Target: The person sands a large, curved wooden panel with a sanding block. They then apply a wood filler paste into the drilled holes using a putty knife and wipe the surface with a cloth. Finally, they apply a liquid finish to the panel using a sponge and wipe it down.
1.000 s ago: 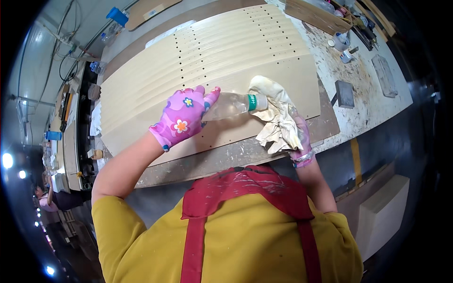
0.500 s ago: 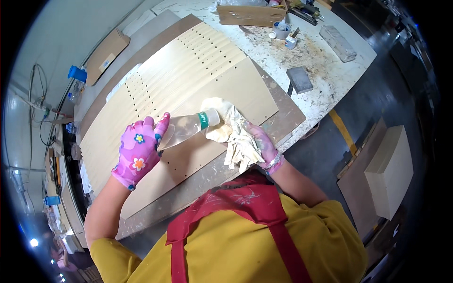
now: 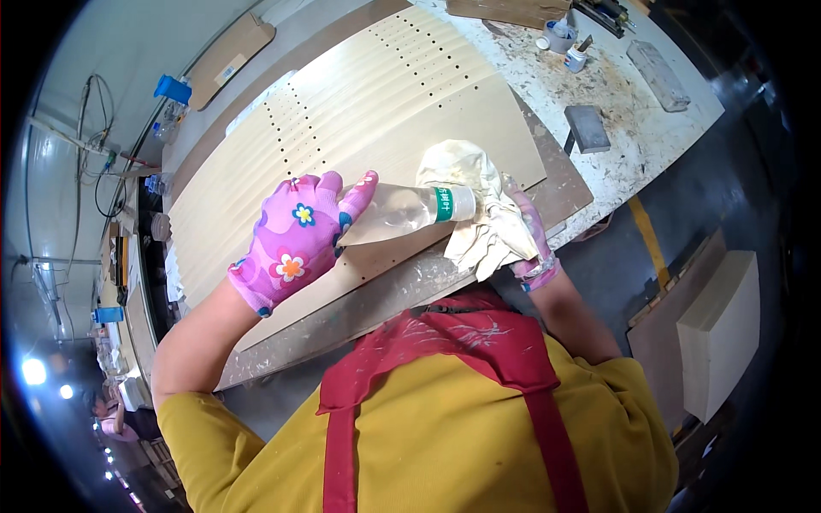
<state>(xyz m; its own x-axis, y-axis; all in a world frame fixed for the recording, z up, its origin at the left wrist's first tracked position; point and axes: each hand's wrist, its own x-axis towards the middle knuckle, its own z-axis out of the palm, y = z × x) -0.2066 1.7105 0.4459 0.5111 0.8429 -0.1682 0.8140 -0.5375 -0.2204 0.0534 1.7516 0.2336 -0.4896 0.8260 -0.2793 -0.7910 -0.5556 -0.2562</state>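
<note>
In a pink flowered glove, my left hand (image 3: 295, 231) is closed round the base end of a clear plastic bottle (image 3: 393, 211) with a white cap and a green band. The bottle lies on its side in the air, its cap end pointing right against a crumpled cream cloth (image 3: 487, 235). My right hand (image 3: 532, 227), gloved in pink too, grips that cloth from its right side; most of the fingers are hidden behind it. Below both hands is a stack of pale wooden panels (image 3: 359, 120) with rows of small dark holes.
On the stained white bench (image 3: 547, 94) stand a small white bottle (image 3: 575, 58), a roll of tape (image 3: 560, 36) and a grey block (image 3: 587, 128). A longer grey block (image 3: 658, 75) lies farther right. Thick pale boards (image 3: 720, 333) lean at the right, by the floor.
The view has shifted, so the panels and bench sit farther right and higher. Both hands keep their hold, and the bottle has tipped closer to level.
</note>
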